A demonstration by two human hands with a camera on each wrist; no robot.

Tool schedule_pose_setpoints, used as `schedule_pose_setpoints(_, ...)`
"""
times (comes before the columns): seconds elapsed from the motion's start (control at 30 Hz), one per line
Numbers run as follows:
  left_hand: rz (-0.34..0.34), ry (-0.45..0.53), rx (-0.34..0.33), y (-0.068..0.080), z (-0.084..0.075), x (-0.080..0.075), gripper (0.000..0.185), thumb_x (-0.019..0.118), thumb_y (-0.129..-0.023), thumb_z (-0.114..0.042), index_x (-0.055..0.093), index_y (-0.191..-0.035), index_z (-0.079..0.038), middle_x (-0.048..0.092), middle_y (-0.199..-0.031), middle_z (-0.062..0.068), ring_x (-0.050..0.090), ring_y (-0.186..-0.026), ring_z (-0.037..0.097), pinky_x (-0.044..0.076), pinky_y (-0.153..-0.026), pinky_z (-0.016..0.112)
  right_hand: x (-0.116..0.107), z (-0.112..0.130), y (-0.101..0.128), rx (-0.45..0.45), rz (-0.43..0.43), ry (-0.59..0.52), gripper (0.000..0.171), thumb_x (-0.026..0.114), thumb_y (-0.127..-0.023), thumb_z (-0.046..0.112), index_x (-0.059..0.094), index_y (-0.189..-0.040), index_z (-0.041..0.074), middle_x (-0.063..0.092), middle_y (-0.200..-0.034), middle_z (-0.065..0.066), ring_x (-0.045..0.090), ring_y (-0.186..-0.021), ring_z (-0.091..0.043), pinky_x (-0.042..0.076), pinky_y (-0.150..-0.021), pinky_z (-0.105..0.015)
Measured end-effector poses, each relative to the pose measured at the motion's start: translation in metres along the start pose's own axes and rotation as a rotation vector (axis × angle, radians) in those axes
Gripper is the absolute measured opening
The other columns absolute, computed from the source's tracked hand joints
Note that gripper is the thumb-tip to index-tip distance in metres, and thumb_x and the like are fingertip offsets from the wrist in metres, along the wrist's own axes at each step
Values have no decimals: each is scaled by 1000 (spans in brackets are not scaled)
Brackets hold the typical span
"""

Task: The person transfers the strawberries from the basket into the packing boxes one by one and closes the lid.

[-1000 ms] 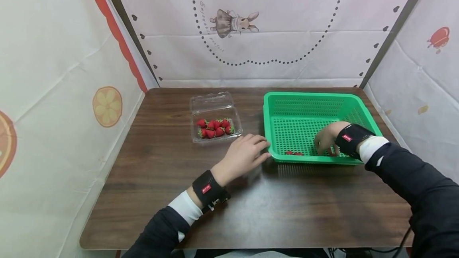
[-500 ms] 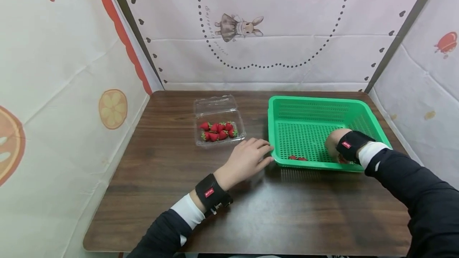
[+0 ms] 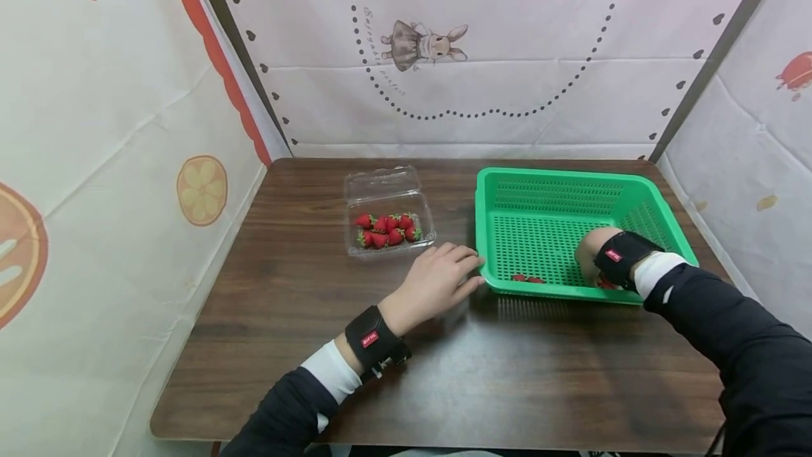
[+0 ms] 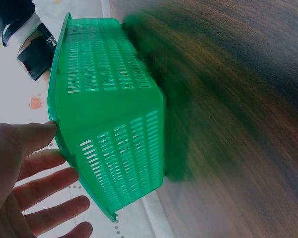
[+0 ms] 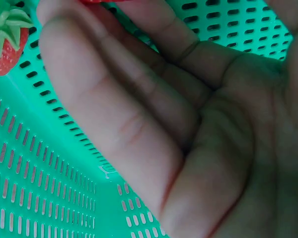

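My right hand (image 3: 594, 252) reaches down inside the green plastic basket (image 3: 552, 173), fingers curled at a strawberry (image 5: 104, 1) that shows only as a red sliver at the top of the right wrist view. Another strawberry (image 5: 8, 49) with green leaves lies beside those fingertips. In the head view, red strawberries (image 3: 528, 278) lie by the basket's near wall, and more red shows beneath the right wrist. My left hand (image 3: 438, 281) has its fingers extended, touching the basket's near left corner; the left wrist view puts the thumb (image 4: 37, 135) on the rim.
Left of the basket stands a clear plastic box (image 3: 358, 196) with its lid folded back, holding several strawberries (image 3: 387, 230) in two rows. Both containers sit on a brown wooden table (image 3: 304, 302). Printed white cloth (image 3: 520, 83) hangs along the back and sides.
My right hand has shifted slightly right inside the basket, then stayed put over the last half second. My left hand keeps its place at the corner. The head view has tilted a little.
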State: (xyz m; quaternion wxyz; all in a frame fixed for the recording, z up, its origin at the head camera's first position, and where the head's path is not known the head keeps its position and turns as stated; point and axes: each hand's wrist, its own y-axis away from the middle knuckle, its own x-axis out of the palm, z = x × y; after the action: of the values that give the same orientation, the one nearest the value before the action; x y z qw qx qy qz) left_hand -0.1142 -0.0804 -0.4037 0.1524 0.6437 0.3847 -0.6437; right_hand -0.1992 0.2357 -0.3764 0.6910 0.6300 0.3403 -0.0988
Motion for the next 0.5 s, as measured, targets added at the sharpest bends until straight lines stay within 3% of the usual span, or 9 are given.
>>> schedule_pose_setpoints(0.1, 2, 2, 4, -1, 0, 0, 37, 62, -101, -39, 69, -129, -16, 67, -126, 1, 61, -113, 18, 51, -94, 34, 1, -1, 0, -16, 3, 5, 19, 63, -91, 10, 72, -74, 10, 69, -69, -8, 66, -61, -17, 50, -54, -25)
schedule_pose_setpoints(0.33, -5, 10, 9, -1, 0, -1, 37, 62, -101, -38, 68, -130, -16, 67, -125, 1, 61, -112, 18, 51, -94, 34, 1, -5, -2, -31, -12, -114, 14, 64, -83, 8, 73, -72, 9, 70, -70, -8, 62, -56, -14, 47, -51, -24)
schedule_pose_setpoints(0.5, -3, 17, 6, 0, 0, -2, 38, 62, -101, -38, 68, -131, -16, 67, -126, 1, 61, -112, 18, 51, -94, 34, -4, -8, -8, -60, 7, -106, 9, 69, -83, 14, 72, -76, 9, 68, -73, -7, 59, -59, -14, 46, -53, -25)
